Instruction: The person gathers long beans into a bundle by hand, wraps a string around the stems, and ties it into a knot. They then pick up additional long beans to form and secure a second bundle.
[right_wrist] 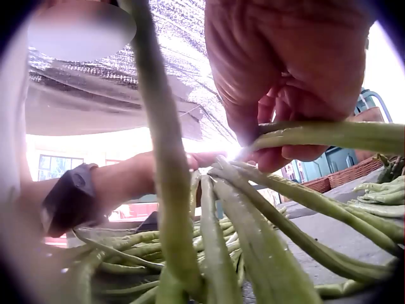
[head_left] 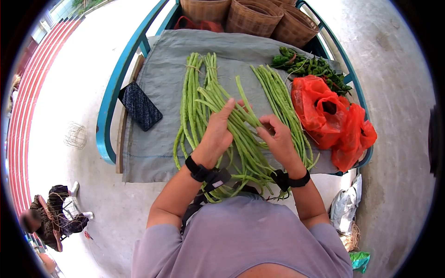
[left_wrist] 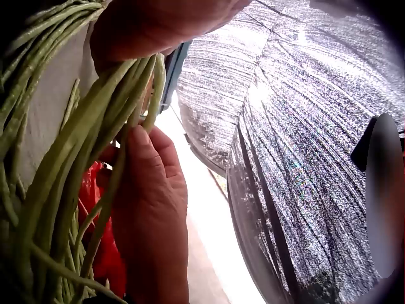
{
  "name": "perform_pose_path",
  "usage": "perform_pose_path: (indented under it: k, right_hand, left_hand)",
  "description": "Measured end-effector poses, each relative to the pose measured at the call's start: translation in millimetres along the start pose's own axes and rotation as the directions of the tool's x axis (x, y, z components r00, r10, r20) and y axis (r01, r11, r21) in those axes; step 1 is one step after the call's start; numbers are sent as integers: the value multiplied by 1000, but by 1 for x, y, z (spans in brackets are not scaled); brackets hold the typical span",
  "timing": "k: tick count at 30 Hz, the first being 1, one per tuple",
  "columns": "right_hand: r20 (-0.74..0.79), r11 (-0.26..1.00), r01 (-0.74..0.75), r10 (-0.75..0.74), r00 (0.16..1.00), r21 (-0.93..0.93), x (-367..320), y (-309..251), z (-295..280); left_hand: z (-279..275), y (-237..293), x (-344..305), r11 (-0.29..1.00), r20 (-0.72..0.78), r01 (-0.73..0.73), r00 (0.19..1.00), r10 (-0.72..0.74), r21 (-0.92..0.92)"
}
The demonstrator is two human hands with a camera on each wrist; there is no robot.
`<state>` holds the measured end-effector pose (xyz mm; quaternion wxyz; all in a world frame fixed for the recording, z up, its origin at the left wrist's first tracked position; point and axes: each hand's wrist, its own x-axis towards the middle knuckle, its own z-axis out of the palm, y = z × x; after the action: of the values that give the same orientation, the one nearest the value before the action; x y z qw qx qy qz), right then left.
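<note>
My left hand [head_left: 217, 134] grips a loose bunch of long green beans [head_left: 248, 143] around its upper part, with the thumb lying across the top. The bean ends trail toward my body, over the near edge of the grey cloth [head_left: 157, 162]. My right hand [head_left: 279, 141], just right of the bunch, pinches one long bean [right_wrist: 335, 135] between thumb and fingers. In the left wrist view the right hand [left_wrist: 152, 196] is close below the left hand [left_wrist: 164, 28], with bean stems between them.
Tied bean bundles [head_left: 190, 88] lie to the left, another bean bunch [head_left: 278, 92] to the right. Green peppers [head_left: 315, 69] and red plastic bags [head_left: 320, 109] sit farther right. A phone [head_left: 141, 106] lies near the blue cart rail [head_left: 111, 102]; wicker baskets [head_left: 255, 18] stand behind.
</note>
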<state>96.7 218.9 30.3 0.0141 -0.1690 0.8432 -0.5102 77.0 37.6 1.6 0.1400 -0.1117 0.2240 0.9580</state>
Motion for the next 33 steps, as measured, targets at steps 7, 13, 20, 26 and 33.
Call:
perform_pose_path:
  k: [7,13,20,26,33]
  right_hand:
    - [29,1000,24,-24,999,6,-5,-3,2]
    - [-86,999,10,-14,996,-43,6,-15,3]
    - [-66,969,213,-223,973,-125,12,6,10]
    - [119,959,49,-16,993,-279,-14,-8,11]
    - [83,964,-161,182,980,-214,-12,-15,9]
  left_hand:
    - [-6,0,3,1000,26,-10,1000,10,26]
    - [6,4,-2,998,105,63,993,-61,-16]
    - [0,1,-4,999,110,33,993,-31,-18]
    - [20,5,-10,998,77,2,997,4,-68]
    - [20,-1,3,998,131,5,991,4,-68]
